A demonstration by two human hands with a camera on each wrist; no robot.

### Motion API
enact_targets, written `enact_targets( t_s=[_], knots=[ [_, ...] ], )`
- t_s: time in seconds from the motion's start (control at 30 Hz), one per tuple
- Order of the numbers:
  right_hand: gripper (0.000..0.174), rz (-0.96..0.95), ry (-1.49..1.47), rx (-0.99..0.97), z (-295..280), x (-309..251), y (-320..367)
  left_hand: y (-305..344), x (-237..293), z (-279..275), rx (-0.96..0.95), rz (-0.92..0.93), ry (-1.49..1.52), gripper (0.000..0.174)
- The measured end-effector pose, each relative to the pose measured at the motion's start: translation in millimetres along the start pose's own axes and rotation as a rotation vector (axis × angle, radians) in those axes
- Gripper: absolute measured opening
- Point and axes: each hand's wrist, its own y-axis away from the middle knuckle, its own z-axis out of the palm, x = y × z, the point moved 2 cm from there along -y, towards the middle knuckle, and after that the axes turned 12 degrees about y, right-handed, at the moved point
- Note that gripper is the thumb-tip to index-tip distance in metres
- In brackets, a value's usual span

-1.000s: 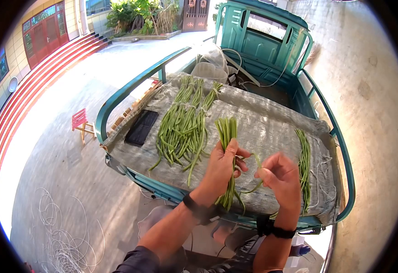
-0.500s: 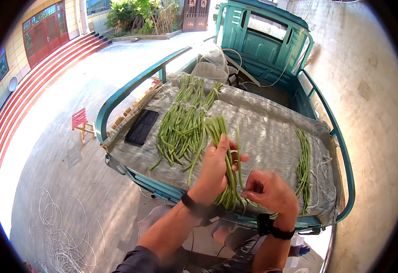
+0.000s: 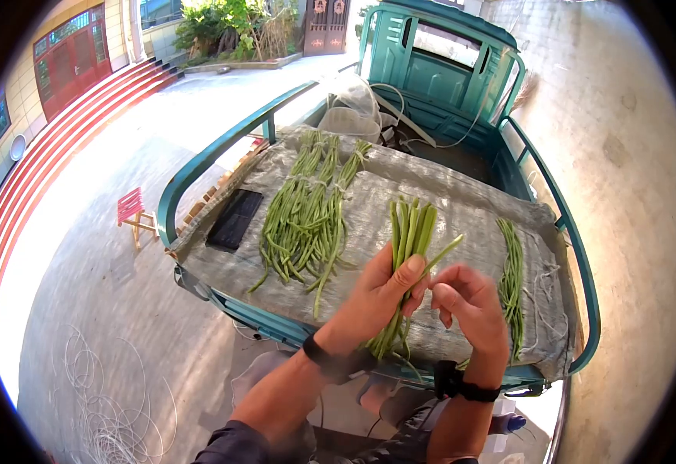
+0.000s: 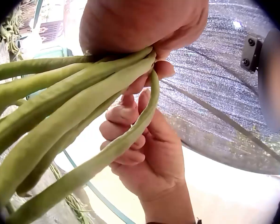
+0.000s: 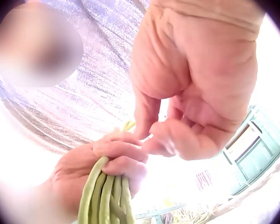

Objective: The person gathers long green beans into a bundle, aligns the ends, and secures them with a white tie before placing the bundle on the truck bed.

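Observation:
My left hand (image 3: 390, 284) grips a bunch of long green beans (image 3: 413, 224) in the head view, upper ends upright above the thumb and tails hanging below. One bean (image 3: 447, 254) slants out to the right, apart from the others. Close beside the left fingers is my right hand (image 3: 471, 305), its fingers bent and its thumb near them. In the right wrist view its fingertips (image 5: 151, 145) meet the left hand's fingers; I cannot tell whether they pinch a bean end. Tied bundles of long beans (image 3: 303, 224) lie to the left, and a looser row of beans (image 3: 512, 286) to the right.
A grey woven sheet (image 3: 461, 224) covers the bed of a green cargo tricycle, with side rails (image 3: 233, 147) at both edges. On the sheet lie a black flat rectangle (image 3: 235, 220) and white strings (image 3: 540, 301). A small red-topped stool (image 3: 133, 209) stands on the ground.
My left hand has shifted right with the bunch. The right hand has risen from the beans' lower part to beside the left fingers. One bean now slants out to the right.

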Motion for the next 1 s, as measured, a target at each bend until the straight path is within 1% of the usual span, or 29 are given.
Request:
enact_targets(
  t_s=[0.07,0.1,0.2,0.3,0.4,0.5,0.6,0.7,0.8,1.0],
  knots=[
    [0.021,-0.001,-0.137,0.128,-4.9,-6.6,3.5,0.8,1.4,4.3,-0.014,-0.01,-0.033,0.03],
    [0.025,-0.051,-0.235,0.146,-4.2,-9.5,4.5,1.0,2.5,6.5,-0.021,-0.015,-0.049,0.03],
    [0.022,-0.131,-0.413,0.184,1.6,-20.6,5.9,1.3,2.0,9.2,-0.055,-0.062,-0.084,0.029],
    [0.017,-0.13,-0.4,0.267,3.9,-22.0,5.5,-0.3,-5.1,5.8,-0.1,-0.083,-0.101,0.031],
    [0.012,-0.168,-0.343,0.311,3.7,-18.9,4.4,0.5,-9.9,8.8,-0.079,-0.123,-0.094,0.036],
    [0.012,-0.17,-0.221,0.342,4.9,-22.5,6.6,0.7,-12.0,10.4,-0.066,-0.163,-0.11,0.043],
    [0.008,-0.198,-0.202,0.366,6.8,-28.9,8.9,-0.8,-15.2,11.5,-0.084,-0.171,-0.1,0.041],
    [0.006,-0.196,-0.138,0.412,8.5,-33.4,10.1,0.3,-12.0,16.2,-0.071,-0.228,-0.053,0.053],
    [0.005,-0.209,-0.126,0.4,8.0,-32.7,9.8,0.2,-12.9,14.2,-0.102,-0.256,-0.04,0.052],
    [0.008,-0.183,-0.104,0.392,5.9,-32.2,10.4,3.4,-10.2,17.4,-0.083,-0.292,-0.062,0.047]
  ],
)
